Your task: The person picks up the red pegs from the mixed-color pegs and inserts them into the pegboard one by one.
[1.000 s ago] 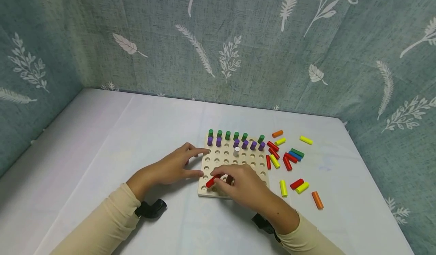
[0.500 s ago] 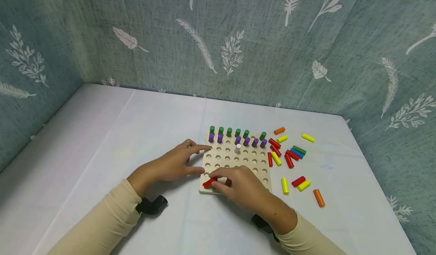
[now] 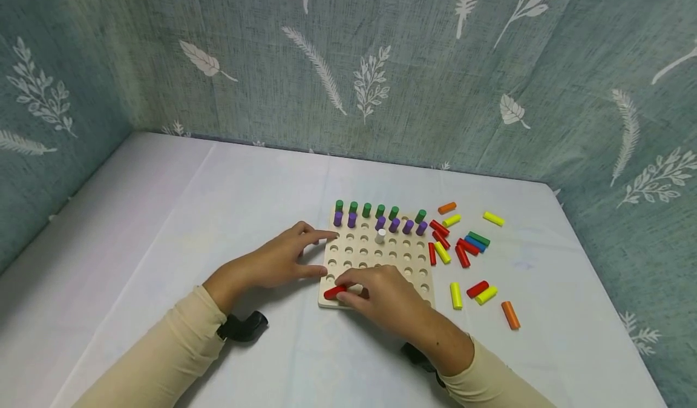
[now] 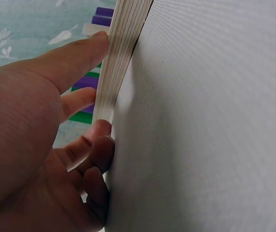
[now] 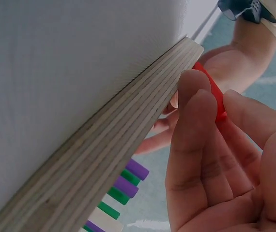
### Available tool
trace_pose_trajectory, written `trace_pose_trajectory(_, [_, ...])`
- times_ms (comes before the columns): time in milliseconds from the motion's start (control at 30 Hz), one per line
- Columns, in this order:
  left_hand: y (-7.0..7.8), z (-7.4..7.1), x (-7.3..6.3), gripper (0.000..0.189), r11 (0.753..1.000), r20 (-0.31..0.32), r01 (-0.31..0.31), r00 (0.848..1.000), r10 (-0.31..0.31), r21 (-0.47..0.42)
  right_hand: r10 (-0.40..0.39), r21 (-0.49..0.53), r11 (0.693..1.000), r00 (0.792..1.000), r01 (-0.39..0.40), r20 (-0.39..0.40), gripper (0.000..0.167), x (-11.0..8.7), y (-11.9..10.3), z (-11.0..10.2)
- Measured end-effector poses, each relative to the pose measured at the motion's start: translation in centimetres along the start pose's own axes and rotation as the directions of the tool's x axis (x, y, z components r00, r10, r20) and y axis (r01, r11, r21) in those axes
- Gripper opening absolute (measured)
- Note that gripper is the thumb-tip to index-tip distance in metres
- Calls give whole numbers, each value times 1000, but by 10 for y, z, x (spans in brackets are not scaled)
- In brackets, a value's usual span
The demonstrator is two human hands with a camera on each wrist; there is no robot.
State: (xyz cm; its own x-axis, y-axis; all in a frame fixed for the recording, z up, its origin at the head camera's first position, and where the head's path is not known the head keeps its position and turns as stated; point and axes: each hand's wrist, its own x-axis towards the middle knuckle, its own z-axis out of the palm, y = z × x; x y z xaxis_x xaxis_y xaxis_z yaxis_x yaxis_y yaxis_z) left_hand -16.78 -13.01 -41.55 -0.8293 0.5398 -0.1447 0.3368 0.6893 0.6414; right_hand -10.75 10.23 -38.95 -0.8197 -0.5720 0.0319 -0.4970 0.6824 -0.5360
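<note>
A pale wooden pegboard (image 3: pixel 340 256) with rows of round holes lies on the table. My right hand (image 3: pixel 389 296) pinches a red peg (image 3: pixel 334 292) between thumb and fingertips. That peg slants with its end right at the front left corner hole; in the right wrist view the red peg (image 5: pixel 215 92) leans over the board's face. My left hand (image 3: pixel 278 263) touches the board's left edge with thumb and index finger, the other fingers loosely bent beside it. Green pegs (image 3: pixel 367 210) stand in the back row, purple pegs (image 3: pixel 394 226) before them, and one white peg (image 3: pixel 380 236) in the third row.
Right of the board lie several loose pegs: red pegs (image 3: pixel 463 256), yellow pegs (image 3: pixel 455 296), orange pegs (image 3: pixel 510 315), a green peg (image 3: pixel 478 238) and a blue peg (image 3: pixel 475 244). A patterned cloth backdrop (image 3: pixel 245 81) rises behind the white table (image 3: pixel 261 184).
The right hand has brought the red peg down and left to the board's front left corner. The left hand keeps its place on the board's edge. The head view has tipped slightly.
</note>
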Motion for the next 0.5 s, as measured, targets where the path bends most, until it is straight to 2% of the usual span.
trace_pose_trajectory(167, [1,-1,0,73,1000,-3,15,1000,-15,6,3,-1,1000,1000,-3,1,16,1,-2,-1])
trace_pose_trajectory(500, [0,-1,1,72,1000,-3,-2,1000,2,14,-15,16,1000,1000,15,4,24,1,-1,-1])
